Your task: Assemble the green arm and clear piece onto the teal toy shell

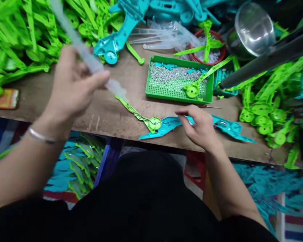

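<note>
My left hand (74,84), blurred by motion, is closed around a long translucent white plastic strip (91,60), held tilted above the table. The strip's lower end hangs near the tip of a lime-green plastic arm (131,109). That arm has a round disc (155,123) and lies against a long blue plastic piece (170,125) along the table's front edge. Over the blue piece, my right hand (198,126) has thumb and forefinger pinched together. Something thin and dark shows at its fingertips, too small to name. The hand hides the middle of the blue piece.
A green tray (179,97) holds many small screws, blue bits and a green part. Behind stand a red basket (223,53) and a metal bowl (255,30). Green parts (17,37) heap up at left and right. A dark bar (262,57) slants in from the right.
</note>
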Action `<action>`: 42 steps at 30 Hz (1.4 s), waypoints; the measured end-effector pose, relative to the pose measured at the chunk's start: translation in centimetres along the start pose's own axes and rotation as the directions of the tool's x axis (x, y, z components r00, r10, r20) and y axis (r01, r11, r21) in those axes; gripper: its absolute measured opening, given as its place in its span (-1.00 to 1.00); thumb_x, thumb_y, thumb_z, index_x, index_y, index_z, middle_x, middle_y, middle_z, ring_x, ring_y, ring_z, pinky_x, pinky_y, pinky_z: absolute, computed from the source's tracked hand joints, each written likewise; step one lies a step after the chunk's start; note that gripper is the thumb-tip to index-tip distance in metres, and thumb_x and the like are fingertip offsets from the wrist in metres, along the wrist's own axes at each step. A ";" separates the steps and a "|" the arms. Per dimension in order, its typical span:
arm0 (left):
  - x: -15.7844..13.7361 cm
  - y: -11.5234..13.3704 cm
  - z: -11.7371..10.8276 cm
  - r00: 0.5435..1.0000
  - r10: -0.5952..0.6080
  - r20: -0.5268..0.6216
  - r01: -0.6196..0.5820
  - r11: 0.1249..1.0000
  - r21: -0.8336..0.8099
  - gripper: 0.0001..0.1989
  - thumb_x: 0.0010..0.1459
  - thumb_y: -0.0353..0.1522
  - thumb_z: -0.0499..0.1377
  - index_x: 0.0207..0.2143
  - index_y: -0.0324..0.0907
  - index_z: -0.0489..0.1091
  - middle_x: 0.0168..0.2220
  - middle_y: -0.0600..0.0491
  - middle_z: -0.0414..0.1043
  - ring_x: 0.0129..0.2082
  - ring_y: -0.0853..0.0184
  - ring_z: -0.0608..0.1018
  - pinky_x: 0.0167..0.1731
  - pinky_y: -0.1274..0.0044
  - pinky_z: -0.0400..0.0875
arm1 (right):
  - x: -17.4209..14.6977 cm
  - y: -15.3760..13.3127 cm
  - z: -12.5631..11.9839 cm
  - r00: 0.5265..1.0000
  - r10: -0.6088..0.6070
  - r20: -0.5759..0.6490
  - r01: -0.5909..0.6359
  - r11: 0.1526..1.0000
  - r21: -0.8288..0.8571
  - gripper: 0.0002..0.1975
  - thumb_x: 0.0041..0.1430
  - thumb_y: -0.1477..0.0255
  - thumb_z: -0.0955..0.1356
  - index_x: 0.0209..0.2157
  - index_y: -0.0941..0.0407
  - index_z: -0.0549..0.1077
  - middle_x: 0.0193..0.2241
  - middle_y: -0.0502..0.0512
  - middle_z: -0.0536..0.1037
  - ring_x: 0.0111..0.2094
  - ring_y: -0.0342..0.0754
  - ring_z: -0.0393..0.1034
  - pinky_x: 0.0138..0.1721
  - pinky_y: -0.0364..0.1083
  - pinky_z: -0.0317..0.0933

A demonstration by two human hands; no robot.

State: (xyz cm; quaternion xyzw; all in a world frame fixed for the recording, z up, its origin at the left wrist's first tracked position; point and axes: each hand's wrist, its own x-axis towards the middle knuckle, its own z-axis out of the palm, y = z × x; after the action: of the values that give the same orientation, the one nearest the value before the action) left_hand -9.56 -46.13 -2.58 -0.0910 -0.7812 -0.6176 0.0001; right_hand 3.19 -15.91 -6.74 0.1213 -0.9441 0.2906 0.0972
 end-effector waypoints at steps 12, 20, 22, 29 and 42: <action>-9.9 -7.8 5.3 0.906 -0.424 0.020 0.383 0.798 -0.465 -0.02 -0.04 -0.35 0.44 0.32 0.00 -0.04 -0.29 0.15 0.51 -0.38 0.44 0.59 -0.37 0.61 0.55 | 2.2 -1.3 6.2 0.986 0.099 0.137 -0.122 0.977 0.174 -0.83 0.30 0.48 0.27 -0.19 0.13 0.50 -0.21 0.17 0.61 -0.15 0.03 0.48 -0.06 0.03 0.32; -9.9 -8.5 6.4 0.912 -0.402 0.083 0.391 0.790 -0.473 0.07 0.01 -0.34 0.43 0.38 0.07 -0.21 -0.24 0.15 0.49 -0.34 0.44 0.60 -0.31 0.59 0.58 | 2.1 -1.1 6.9 0.978 0.114 0.173 -0.134 0.985 0.107 -0.80 0.34 0.45 0.25 -0.19 0.14 0.51 -0.24 0.17 0.59 -0.17 0.01 0.44 -0.08 -0.02 0.26; -9.8 -8.4 6.5 0.908 -0.413 0.077 0.401 0.798 -0.451 0.11 -0.01 -0.33 0.44 0.39 0.07 -0.23 -0.24 0.14 0.49 -0.35 0.43 0.60 -0.32 0.59 0.58 | 2.2 -1.2 7.0 0.973 0.126 0.193 -0.144 0.986 0.082 -0.79 0.35 0.45 0.24 -0.18 0.15 0.52 -0.22 0.17 0.58 -0.17 0.01 0.43 -0.08 -0.02 0.25; -9.6 -8.2 6.3 0.914 -0.400 0.071 0.398 0.845 -0.357 0.10 -0.03 -0.27 0.44 0.39 0.09 -0.19 -0.26 0.13 0.47 -0.33 0.40 0.60 -0.30 0.56 0.59 | 2.3 -1.4 7.1 0.965 0.151 0.215 -0.162 0.986 0.036 -0.77 0.36 0.45 0.23 -0.16 0.15 0.52 -0.24 0.16 0.55 -0.18 0.00 0.39 -0.11 -0.04 0.19; -9.6 -7.6 7.0 0.898 -0.440 0.025 0.424 0.847 -0.321 0.35 -0.23 -0.30 0.53 0.41 0.08 -0.33 -0.28 0.20 0.43 -0.40 0.42 0.61 -0.29 0.55 0.59 | 2.3 -1.5 7.3 0.959 0.154 0.237 -0.155 0.988 -0.014 -0.73 0.38 0.42 0.20 -0.12 0.15 0.52 -0.22 0.17 0.50 -0.18 0.02 0.32 -0.16 -0.04 0.09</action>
State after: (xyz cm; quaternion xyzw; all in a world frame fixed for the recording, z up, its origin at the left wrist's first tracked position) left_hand -0.40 -42.39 -12.66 0.1032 -0.6713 -0.7216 -0.1342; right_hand 0.57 -21.69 -11.34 0.0813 -0.9548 0.2831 -0.0394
